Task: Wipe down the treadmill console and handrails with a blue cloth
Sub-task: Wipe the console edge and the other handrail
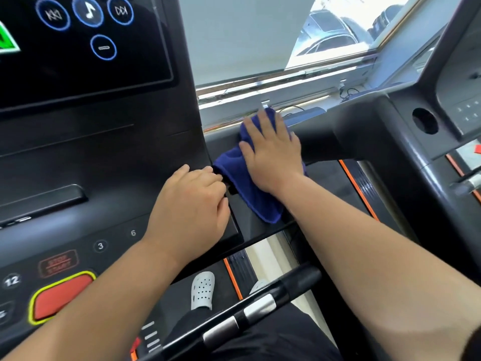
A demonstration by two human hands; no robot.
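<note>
Behind the treadmill, a window [338, 35] shows parked cars. At left stands the treadmill console [91, 157], its red stop button [62, 298] near. The left hand [192, 204] rests on the console's right edge, fingers curled against the blue cloth [234, 175]; I cannot tell whether they pinch it. The right hand [272, 152], fingers spread flat, presses the cloth onto the handrail [351, 142].

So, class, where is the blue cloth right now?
In the head view, right of centre, the blue cloth drapes over the handrail beside the console, under the flat right hand.
</note>
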